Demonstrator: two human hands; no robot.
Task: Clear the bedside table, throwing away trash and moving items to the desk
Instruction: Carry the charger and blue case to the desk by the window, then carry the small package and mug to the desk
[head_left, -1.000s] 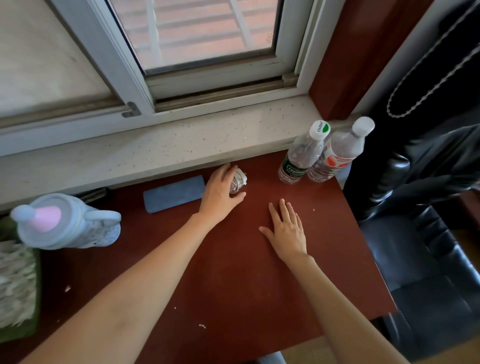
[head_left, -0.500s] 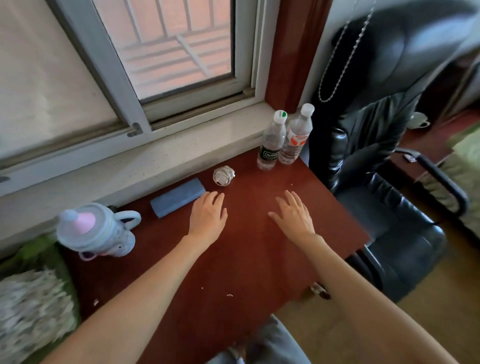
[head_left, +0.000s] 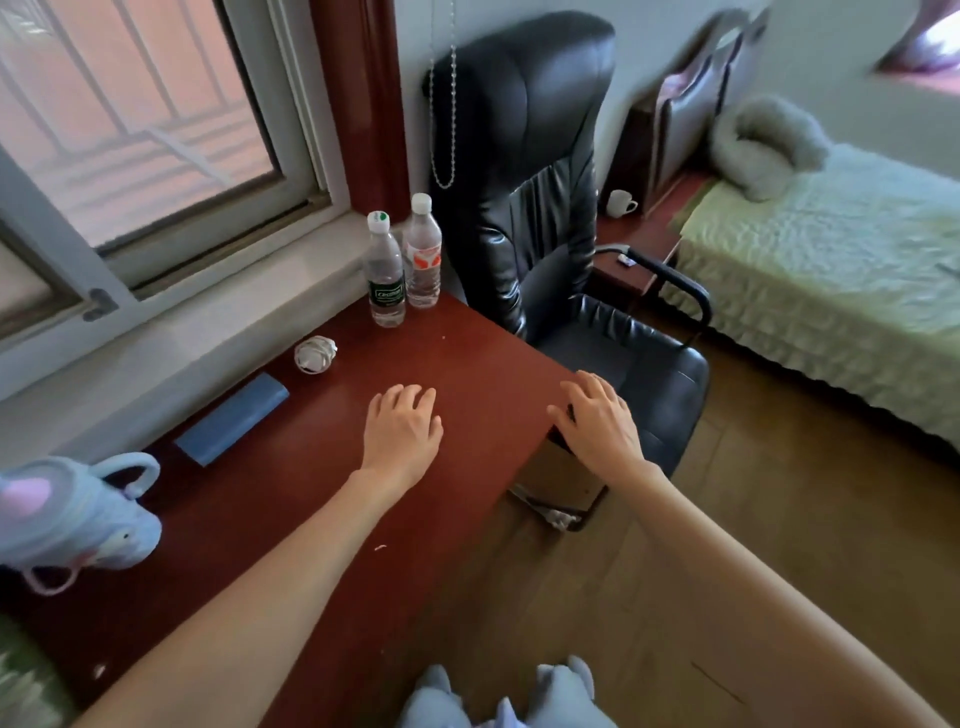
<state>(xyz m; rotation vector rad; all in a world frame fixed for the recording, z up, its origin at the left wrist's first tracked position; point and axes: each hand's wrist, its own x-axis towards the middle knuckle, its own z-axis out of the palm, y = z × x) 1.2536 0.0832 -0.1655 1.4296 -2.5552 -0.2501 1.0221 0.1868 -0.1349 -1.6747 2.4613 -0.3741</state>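
Although the desk (head_left: 322, 467) fills the lower left of the frame and already carries several moved items, the bedside table (head_left: 636, 249), small and dark at centre right between the black chair (head_left: 524, 171) and the bed (head_left: 831, 270), appears not yet cleared: a white mug (head_left: 619, 202) stands on it, and a small pale object (head_left: 626, 260) lies near its front edge. Both hands are empty. The left hand (head_left: 401, 428) lies flat on the desk at centre frame with fingers relaxed and slightly spread; the right hand (head_left: 602, 423) hovers at the desk's right edge, fingers loosely extended, holding nothing.

Risks, by size of object: the chair stands between the person and the bedside table and could obstruct the reach or be bumped. The two water bottles (head_left: 402, 265), upright and touching at the desk's far corner in the upper centre, could topple if the desk is jolted. The mug could tip if caught in passing. The crumpled white wad (head_left: 315, 354), near the window sill, may be trash misplaced on the desk.

Hard to make out: the chair hides most of the bedside table, so other items there cannot be ruled out. The box (head_left: 563, 483) below the right hand is partly covered, its contents unclear. The blue plush-covered bottle (head_left: 72, 519) is cut off at the left edge. The small pale object cannot be identified.
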